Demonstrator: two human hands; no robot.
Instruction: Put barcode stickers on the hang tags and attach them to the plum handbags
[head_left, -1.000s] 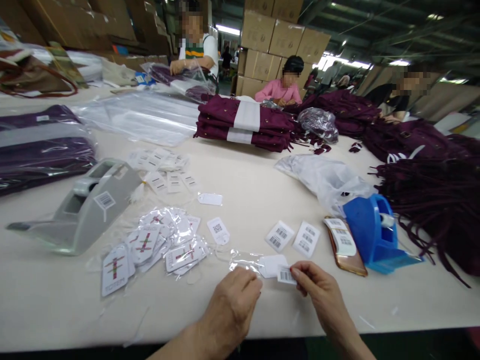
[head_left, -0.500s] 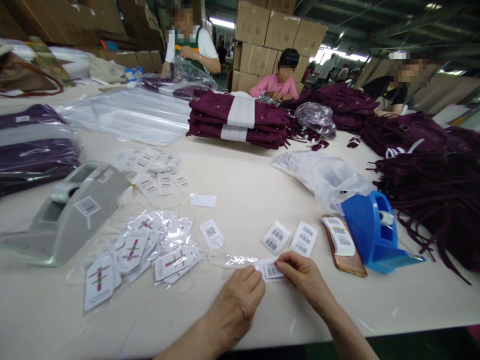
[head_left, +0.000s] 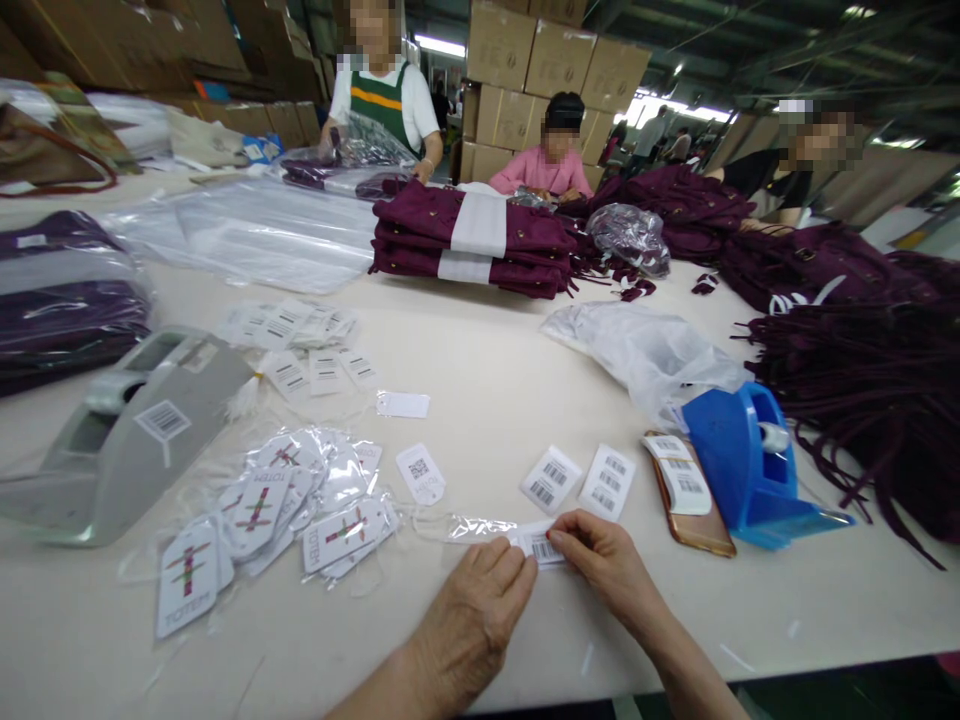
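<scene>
At the near side of the table, my left hand (head_left: 480,610) is closed with its fingertips on the left end of a white tag. My right hand (head_left: 604,565) pinches the right end of a barcode label (head_left: 543,547) lying on that tag. A clear plastic sleeve (head_left: 472,528) stretches left from the tag. Just beyond my hands lie two barcode sticker sheets (head_left: 551,478) (head_left: 607,482). A QR-code tag (head_left: 421,473) rests farther left, beside a pile of sleeved TOTEM tags (head_left: 259,508).
A grey tape dispenser (head_left: 157,430) stands left; a blue dispenser (head_left: 739,460) and a phone (head_left: 701,525) with stickers are right. Strapped purple bags (head_left: 476,235) lie beyond, with loose purple straps (head_left: 870,400) at right. Three people work across the table.
The barcode label now lies flatter on the tag, with my hands still close around it. Across the table, the person in the green apron has straightened and reached toward the purple bags.
</scene>
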